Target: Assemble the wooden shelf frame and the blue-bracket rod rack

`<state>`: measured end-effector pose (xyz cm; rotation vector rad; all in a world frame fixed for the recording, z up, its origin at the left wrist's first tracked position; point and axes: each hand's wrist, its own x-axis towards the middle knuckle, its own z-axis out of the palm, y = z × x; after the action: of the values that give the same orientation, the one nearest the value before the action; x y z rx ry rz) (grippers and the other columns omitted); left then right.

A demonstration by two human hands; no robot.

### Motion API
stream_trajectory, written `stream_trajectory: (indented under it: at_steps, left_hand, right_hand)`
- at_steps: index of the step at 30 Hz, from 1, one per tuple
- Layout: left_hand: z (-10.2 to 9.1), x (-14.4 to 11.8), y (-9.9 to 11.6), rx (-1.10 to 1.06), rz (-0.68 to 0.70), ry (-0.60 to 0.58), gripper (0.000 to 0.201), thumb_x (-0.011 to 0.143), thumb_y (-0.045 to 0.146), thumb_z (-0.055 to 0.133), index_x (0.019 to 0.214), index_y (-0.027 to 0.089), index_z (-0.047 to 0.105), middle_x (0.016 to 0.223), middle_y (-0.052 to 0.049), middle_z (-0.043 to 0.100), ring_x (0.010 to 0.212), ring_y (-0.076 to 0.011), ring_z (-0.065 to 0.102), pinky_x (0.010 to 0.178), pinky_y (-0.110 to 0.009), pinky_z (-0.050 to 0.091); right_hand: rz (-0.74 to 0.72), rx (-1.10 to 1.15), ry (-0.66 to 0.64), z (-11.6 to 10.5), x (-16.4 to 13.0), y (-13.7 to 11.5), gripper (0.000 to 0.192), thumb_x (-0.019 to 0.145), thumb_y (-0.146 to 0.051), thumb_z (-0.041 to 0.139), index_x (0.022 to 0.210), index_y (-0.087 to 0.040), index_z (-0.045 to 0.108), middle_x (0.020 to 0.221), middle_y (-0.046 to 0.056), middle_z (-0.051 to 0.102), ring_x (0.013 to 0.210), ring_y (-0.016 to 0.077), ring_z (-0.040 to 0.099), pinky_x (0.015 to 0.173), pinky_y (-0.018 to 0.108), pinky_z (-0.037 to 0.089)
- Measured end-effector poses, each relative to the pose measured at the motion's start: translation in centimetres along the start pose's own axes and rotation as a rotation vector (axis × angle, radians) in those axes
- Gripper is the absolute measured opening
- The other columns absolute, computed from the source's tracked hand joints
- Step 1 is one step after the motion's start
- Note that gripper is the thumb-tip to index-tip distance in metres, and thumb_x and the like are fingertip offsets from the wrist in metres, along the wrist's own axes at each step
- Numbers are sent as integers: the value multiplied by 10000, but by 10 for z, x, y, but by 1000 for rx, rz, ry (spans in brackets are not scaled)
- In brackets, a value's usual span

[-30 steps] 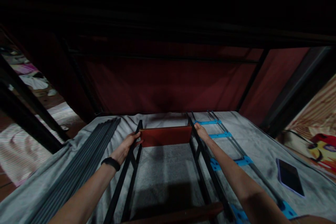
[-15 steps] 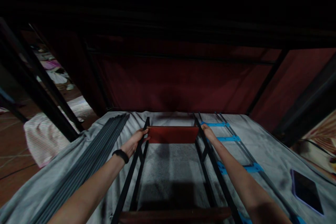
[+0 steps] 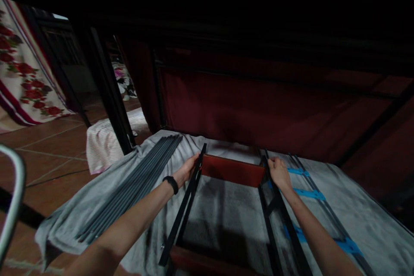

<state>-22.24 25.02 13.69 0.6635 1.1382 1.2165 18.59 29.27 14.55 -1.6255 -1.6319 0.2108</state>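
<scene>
A black metal frame (image 3: 183, 209) with reddish-brown boards across it lies on a grey cloth-covered bed. One board (image 3: 233, 170) spans its far end, and another (image 3: 207, 263) crosses the near end. My left hand (image 3: 187, 169), with a black band on the wrist, is closed around the left rail near the far board; its fingertips are partly hidden behind the rail. At the far end of the right rail, my right hand (image 3: 278, 173) grips with curled fingers.
A bundle of grey tubes (image 3: 136, 185) lies left of the frame. Grey tubes joined by blue connectors (image 3: 308, 194) lie to the right. Black bed posts (image 3: 111, 90) and a dark red curtain (image 3: 258, 112) enclose the bed. A floral cloth (image 3: 32, 82) hangs at far left.
My view has turned left, bringing the floral cloth and a curved pale tube into sight and losing the phone at right. Both hands stay on the frame's rails, which now look slanted.
</scene>
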Motion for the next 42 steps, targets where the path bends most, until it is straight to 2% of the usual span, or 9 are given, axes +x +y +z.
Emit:
stream_trajectory:
  at_steps: [6,12,15,24,27,30,33,37,42]
  left_hand:
    - [-43,-11,-14,-58,121,164,139,883,185,635,1011,136,655,914,-69,722,791,-131,679,721,-230,555]
    - [-108,-39,-46,-26,84,245,173,835,60,638,997,116,657,783,-61,714,687,-128,671,728,-256,544]
    - [-123,-46,-56,-9,90,232,169,815,78,677,981,109,677,804,-75,727,722,-141,681,762,-267,536]
    - [-85,6,-73,318,257,195,149,763,127,664,902,139,715,856,-94,732,784,-187,664,742,-293,506]
    - [-71,26,-78,428,268,180,93,749,110,651,814,148,705,772,-79,708,816,-208,659,746,-293,492]
    - [-64,38,-83,544,276,143,116,743,74,620,696,162,678,674,-72,663,823,-215,644,761,-292,471]
    - [-60,49,-86,646,278,110,165,724,42,601,632,167,657,651,-78,645,789,-212,637,772,-301,462]
    - [-59,60,-89,726,284,90,138,732,75,615,638,156,674,661,-95,655,770,-214,640,757,-296,467]
    - [-61,67,-89,758,275,114,124,759,99,612,680,142,698,698,-107,676,791,-212,646,768,-292,469]
  right_hand:
    - [-463,-209,-183,32,-11,-62,343,948,-312,376,1209,-199,568,1258,147,599,1219,284,544,1034,446,428]
    - [-556,-306,-345,78,-24,-108,420,960,-256,398,1354,-170,512,1433,167,511,1328,291,477,1082,465,370]
    - [-539,-328,-430,98,-19,-133,441,970,-263,418,1393,-160,490,1406,179,546,1281,298,525,1057,460,378]
    - [-544,-300,-602,143,-16,-167,257,987,-235,428,1145,-223,630,1110,98,699,1018,238,653,865,339,441]
    - [-593,-310,-610,142,-17,-170,351,980,-237,423,1297,-210,572,1217,121,661,1076,245,639,891,344,448]
    - [-649,-312,-615,142,-16,-179,583,947,-241,479,1520,-245,371,1376,129,578,1168,265,613,940,358,447]
    - [-687,-329,-682,150,-14,-193,691,915,-194,496,1566,-319,299,1363,100,593,1133,260,635,922,348,454]
    - [-718,-311,-771,165,-6,-207,661,851,-87,459,1471,-317,460,1248,72,659,1041,228,657,867,303,447]
    - [-666,-206,-846,170,7,-211,456,826,-101,464,1193,-305,640,891,6,693,798,181,638,705,249,404]
